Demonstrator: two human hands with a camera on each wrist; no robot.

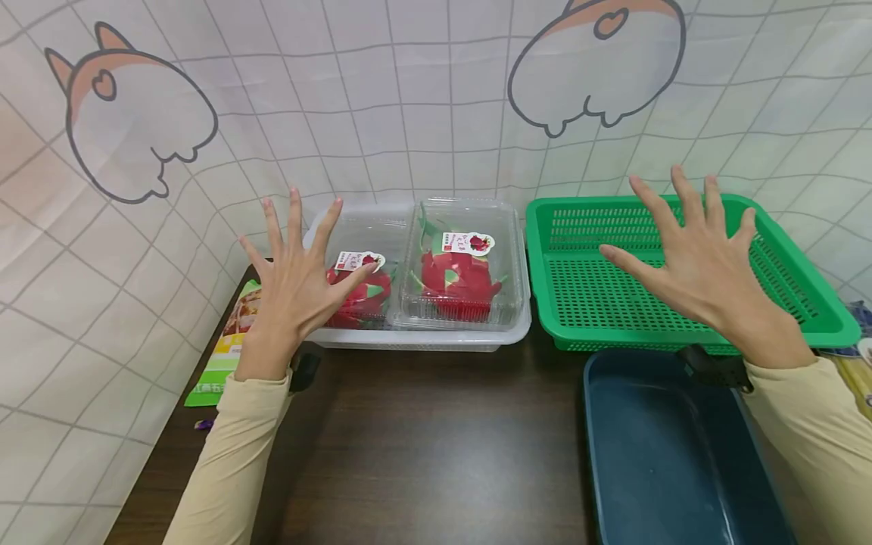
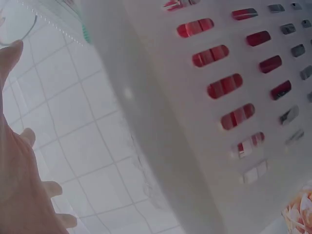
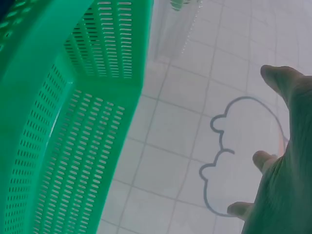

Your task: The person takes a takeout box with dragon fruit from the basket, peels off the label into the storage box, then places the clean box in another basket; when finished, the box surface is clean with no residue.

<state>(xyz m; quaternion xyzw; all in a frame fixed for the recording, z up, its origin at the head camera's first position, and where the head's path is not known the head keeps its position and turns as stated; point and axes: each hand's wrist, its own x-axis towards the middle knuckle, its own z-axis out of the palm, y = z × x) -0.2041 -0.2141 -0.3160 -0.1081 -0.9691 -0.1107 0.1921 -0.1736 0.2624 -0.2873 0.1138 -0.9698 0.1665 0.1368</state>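
Observation:
Fingers spread, my left hand (image 1: 293, 284) is held up in front of the left side of a white basket (image 1: 409, 340), holding nothing. Two clear plastic boxes with red dragon fruit and white labels lie in that basket. The right box (image 1: 453, 265) shows fully in the head view; the left box (image 1: 361, 303) is partly covered by my left hand. My right hand (image 1: 705, 261), also spread and without anything in it, is above a green perforated basket (image 1: 579, 291). In the left wrist view, red shows through the slots of the white basket (image 2: 161, 122).
A dark blue tray (image 1: 668, 454) lies at the front right, below the green basket. At the left edge of the dark brown table (image 1: 409, 439) is a green and yellow food packet (image 1: 221, 363), with a small purple item (image 1: 203, 425) nearby. A white grid-patterned curtain (image 1: 422, 98) hangs behind.

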